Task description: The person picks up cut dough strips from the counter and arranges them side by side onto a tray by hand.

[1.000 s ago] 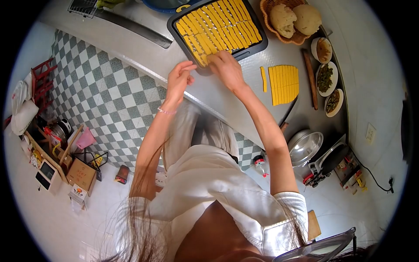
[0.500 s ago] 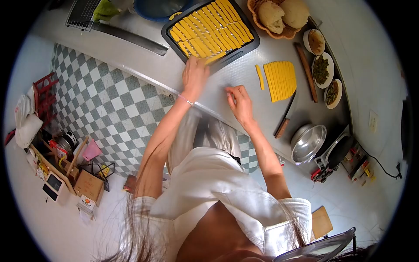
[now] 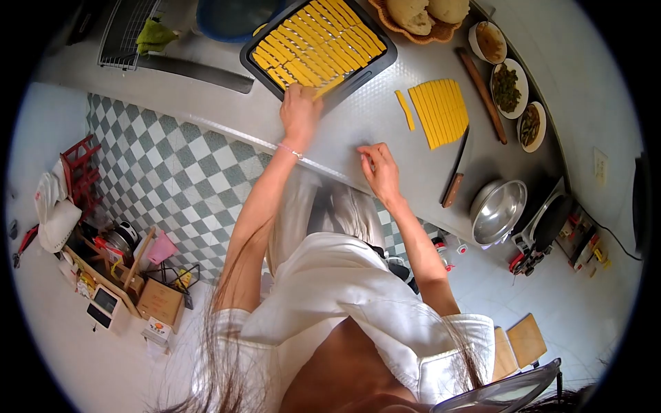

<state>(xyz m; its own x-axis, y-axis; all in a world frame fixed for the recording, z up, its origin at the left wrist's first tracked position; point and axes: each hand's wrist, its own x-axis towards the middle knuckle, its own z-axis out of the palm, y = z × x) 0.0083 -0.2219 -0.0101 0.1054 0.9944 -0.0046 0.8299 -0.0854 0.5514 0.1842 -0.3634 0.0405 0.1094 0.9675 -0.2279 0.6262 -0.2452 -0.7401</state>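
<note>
My left hand [image 3: 300, 118] is at the near edge of a dark baking tray [image 3: 357, 94], its fingertips closed on a yellow dough strip [image 3: 326, 90] at the end of the rows. Rows of similar strips [image 3: 317, 45] fill the tray. Over the metal counter, my right hand [image 3: 381, 172] hovers with loosely curled fingers, thumb apart, and nothing visible in it. To its upper right lies a sheet of yellow dough [image 3: 439, 112] cut into strips, with one loose strip [image 3: 404, 110] on its left. A knife [image 3: 454, 182] lies below the sheet.
A rolling pin [image 3: 482, 95] lies beside several bowls of food, including one of chopped greens [image 3: 508, 88]. A steel bowl [image 3: 498, 212] stands near the counter's right end. At the back are a wicker basket [image 3: 441, 33] of bread and a blue basin [image 3: 237, 26].
The whole view has shifted slightly, so the counter items appear a little displaced. My left hand stays at the tray's near edge with the strip, and my right hand keeps its loose curl.
</note>
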